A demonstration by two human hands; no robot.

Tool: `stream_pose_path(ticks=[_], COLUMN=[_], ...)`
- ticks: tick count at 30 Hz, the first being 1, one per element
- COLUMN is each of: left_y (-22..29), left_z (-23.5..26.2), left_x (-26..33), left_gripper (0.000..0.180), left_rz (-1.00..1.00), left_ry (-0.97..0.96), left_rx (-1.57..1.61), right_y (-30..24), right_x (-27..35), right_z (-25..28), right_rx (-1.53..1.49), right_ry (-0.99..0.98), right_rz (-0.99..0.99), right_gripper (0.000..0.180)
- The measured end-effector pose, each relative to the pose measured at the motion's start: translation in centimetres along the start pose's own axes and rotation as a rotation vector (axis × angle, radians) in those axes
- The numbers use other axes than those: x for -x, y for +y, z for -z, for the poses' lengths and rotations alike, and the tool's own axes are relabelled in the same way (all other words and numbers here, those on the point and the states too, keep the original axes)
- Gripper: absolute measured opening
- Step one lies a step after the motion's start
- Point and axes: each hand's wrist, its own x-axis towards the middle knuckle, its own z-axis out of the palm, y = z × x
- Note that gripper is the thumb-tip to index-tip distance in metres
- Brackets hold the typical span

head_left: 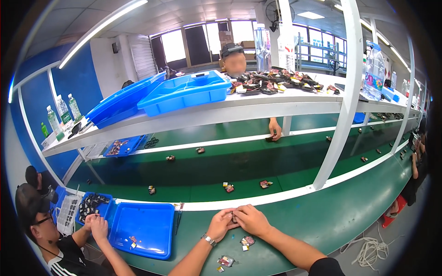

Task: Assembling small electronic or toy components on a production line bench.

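My left hand (221, 226) and my right hand (252, 221) meet above the green bench surface, fingers closed together around a small dark part (234, 219). Most of that part is hidden by the fingertips, so its exact kind does not show. Just below my right hand lies a small electronic assembly (247, 242) with reddish, black and silvery pieces. A similar electronic assembly (225, 261) rests closer to me, between my forearms. Left of my hands stands a shallow blue tray (171, 230) with a few small pieces inside it. Tweezers (178, 220) lie along its right side.
Beyond a white rail, a dark green conveyor belt (207, 170) carries scattered assemblies. A white shelf (184, 120) above it bears blue trays, bottles and a heap of assemblies (276, 83). A co-worker (50, 230) sits at left; another's hand (275, 129) reaches over the far side.
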Motion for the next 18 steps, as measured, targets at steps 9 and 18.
stream_pose_path(ticks=[9,18], left_y=[-0.1,-0.3], left_z=[0.0,0.0], left_x=[0.0,-0.2], left_gripper=[0.028,0.028], left_rz=[-0.034,-0.047], left_ry=[0.016,0.007], left_rx=[0.063,-0.022], right_y=[0.8,2.0], right_x=[-0.5,-0.6], right_z=[1.3,1.4], right_rx=[-0.092,-0.193], right_ry=[-0.093,-0.177], right_rz=[0.119,0.118], right_gripper=[0.024,0.017])
